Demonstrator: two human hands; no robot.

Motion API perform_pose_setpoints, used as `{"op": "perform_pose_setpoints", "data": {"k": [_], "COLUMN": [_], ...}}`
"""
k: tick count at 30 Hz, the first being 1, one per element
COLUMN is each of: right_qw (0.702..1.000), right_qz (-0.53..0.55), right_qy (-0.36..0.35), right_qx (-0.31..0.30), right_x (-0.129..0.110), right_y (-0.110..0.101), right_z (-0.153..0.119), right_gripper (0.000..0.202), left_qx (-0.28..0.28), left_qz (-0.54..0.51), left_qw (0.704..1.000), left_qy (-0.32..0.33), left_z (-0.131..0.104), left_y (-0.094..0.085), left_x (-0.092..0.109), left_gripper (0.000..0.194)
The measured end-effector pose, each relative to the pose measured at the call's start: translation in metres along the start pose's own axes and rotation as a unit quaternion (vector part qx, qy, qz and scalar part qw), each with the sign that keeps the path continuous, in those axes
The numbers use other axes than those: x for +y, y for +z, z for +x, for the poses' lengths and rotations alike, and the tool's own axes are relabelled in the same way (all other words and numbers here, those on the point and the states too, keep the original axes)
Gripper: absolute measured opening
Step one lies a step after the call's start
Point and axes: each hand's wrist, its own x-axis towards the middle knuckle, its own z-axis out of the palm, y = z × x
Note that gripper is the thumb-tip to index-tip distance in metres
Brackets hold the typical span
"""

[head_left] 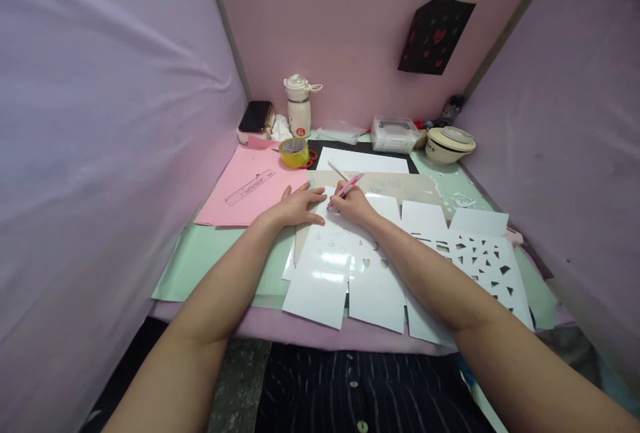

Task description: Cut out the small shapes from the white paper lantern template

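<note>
A white card sheet (316, 286) with flaps lies on the table, faint outlines drawn on its upper left panel and heart and moon cut-outs in the panel beside it. More cut-outs of angular shapes show at its right end. My left hand (299, 206) rests flat on the left panel's edge, fingers spread, holding nothing. My right hand (353, 203) is closed around a pink pen (353, 183), its tip touching the sheet just right of my left hand. A second slim white stick or pen (338, 169) shows beside the right hand; whether it is held is unclear.
Pink paper (225, 183) with a clear ruler (250, 187) lies left. Behind are yellow tape (294, 153), red-handled scissors (313, 159), a white bottle (299, 113), a clear box (394, 134) and a lidded bowl (447, 147). A black lantern (435, 36) hangs above.
</note>
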Motion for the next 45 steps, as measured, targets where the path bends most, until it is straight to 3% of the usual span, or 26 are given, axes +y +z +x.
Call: {"op": "perform_pose_setpoints", "data": {"k": [45], "right_qw": [1.0], "right_qz": [-0.012], "right_qy": [0.009], "right_qx": [0.004], "right_x": [-0.0009], "right_y": [-0.001], "right_z": [-0.0012], "right_gripper": [0.014], "left_qx": [-0.002], "left_qz": [0.006], "left_qw": [1.0], "left_qy": [0.004], "left_z": [0.0022], "left_y": [0.0004], "left_x": [-0.0021], "left_gripper": [0.073]}}
